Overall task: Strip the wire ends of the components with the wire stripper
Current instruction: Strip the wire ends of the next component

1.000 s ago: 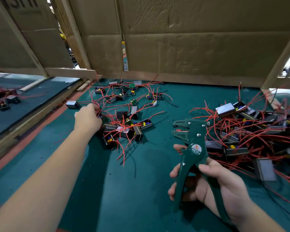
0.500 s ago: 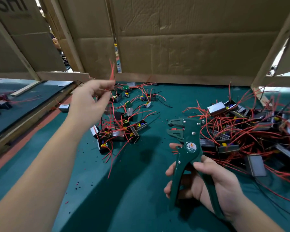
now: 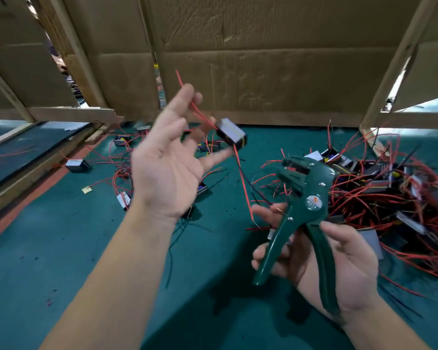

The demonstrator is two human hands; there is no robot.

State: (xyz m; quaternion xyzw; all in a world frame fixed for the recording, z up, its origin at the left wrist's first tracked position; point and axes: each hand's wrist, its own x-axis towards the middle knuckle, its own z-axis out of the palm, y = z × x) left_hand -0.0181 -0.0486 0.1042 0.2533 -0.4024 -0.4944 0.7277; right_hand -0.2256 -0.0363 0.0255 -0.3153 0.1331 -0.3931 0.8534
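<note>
My left hand (image 3: 167,162) is raised palm-up over the green mat. It pinches the red wire (image 3: 187,97) of a small grey-and-black component (image 3: 232,133), which hangs just right of my fingers. Its other red and black leads (image 3: 243,183) dangle down toward the stripper. My right hand (image 3: 339,261) grips the handles of the green wire stripper (image 3: 304,195), whose jaws (image 3: 292,170) point up and left, a little right of the hanging leads. The left hand is blurred by motion.
A dense pile of components with red wires (image 3: 390,193) lies to the right. A looser scatter of components (image 3: 122,173) sits to the left behind my left hand. Cardboard walls (image 3: 263,59) on wooden frames (image 3: 74,114) close the back. The mat (image 3: 86,248) shows near me.
My left hand left the scatter on the left, lifted one component by its red wire, and swung it right toward the stripper. The right hand kept its hold on the stripper.
</note>
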